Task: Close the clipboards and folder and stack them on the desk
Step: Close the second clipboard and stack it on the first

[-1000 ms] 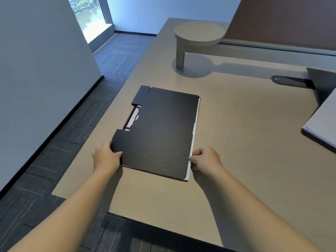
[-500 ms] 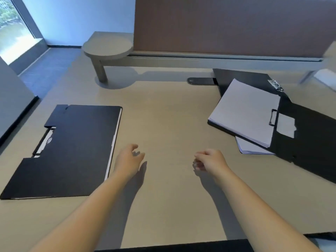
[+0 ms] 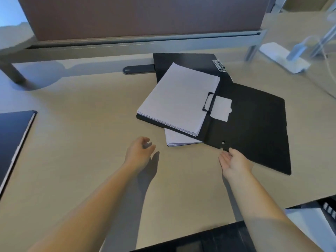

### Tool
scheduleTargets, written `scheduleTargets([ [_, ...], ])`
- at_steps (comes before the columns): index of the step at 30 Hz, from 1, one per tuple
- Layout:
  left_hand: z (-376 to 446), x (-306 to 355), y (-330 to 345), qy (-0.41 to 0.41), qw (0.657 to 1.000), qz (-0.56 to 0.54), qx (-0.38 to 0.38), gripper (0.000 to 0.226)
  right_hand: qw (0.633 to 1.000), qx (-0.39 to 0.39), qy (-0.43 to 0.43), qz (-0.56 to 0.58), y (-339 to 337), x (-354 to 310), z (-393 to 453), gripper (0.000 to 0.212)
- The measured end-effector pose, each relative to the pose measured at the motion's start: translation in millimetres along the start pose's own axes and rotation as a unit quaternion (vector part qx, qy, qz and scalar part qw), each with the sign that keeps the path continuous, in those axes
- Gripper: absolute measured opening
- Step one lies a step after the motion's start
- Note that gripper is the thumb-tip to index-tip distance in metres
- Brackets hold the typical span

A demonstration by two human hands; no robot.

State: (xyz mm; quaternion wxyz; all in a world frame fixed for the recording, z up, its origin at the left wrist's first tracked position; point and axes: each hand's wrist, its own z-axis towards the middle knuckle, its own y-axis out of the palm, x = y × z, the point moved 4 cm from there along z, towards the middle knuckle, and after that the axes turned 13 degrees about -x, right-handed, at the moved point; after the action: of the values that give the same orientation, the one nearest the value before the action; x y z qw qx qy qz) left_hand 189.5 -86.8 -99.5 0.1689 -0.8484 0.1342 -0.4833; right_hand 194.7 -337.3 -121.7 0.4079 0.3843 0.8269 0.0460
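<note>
**Open clipboards, desk right; closed folder, far left**

Right hand (image 3: 234,163): palm up, fingers spread, empty, at near edge of open clipboard (image 3: 254,128). Left hand (image 3: 139,153): loosely curled, empty, above desk (image 3: 81,142). Second clipboard (image 3: 181,60) beneath. Closed folder (image 3: 12,142) apart.

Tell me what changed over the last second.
Both hands let go of the closed black folder, now at the left edge of view. The left hand and right hand reached right toward the open clipboard, empty. Its papers lie unchanged.
</note>
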Motion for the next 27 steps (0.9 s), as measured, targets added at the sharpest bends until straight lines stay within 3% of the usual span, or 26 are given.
scheduleTargets([
  [3, 8, 10, 19, 0.011, 1.0, 0.001, -0.005, 0.041, 0.994, 0.028, 0.006, 0.103, -10, -15, 2, 0.044],
  [7, 16, 16, 25, 0.014, 1.0, 0.011, 0.002, 0.04, 0.998, 0.055, -0.031, 0.006, -15, -24, 4, 0.042],
  [9, 18, 17, 23, 0.013, 1.0, 0.008, 0.01, 0.039, 0.991, 0.079, -0.074, -0.072, -17, -33, 1, 0.031],
  [11, 21, 19, 22, 0.017, 1.0, 0.014, 0.013, 0.039, 0.972, 0.083, -0.143, -0.168, -15, -46, -3, 0.004],
  [14, 26, 22, 18, 0.027, 0.999, 0.014, 0.024, 0.036, 0.901, 0.079, -0.257, -0.342, 0, -69, -15, 0.011],
  [17, 29, 26, 13, 0.032, 0.999, -0.021, 0.022, 0.031, 0.831, 0.039, -0.311, -0.46, 16, -76, -21, 0.023],
  [23, 37, 32, -5, 0.013, 0.983, -0.185, -0.008, 0.054, 0.738, -0.119, -0.313, -0.586, 50, -52, -18, 0.045],
  [27, 47, 30, -14, 0.001, 0.974, -0.224, -0.04, 0.069, 0.658, -0.15, -0.278, -0.683, 62, -32, 0, 0.044],
])
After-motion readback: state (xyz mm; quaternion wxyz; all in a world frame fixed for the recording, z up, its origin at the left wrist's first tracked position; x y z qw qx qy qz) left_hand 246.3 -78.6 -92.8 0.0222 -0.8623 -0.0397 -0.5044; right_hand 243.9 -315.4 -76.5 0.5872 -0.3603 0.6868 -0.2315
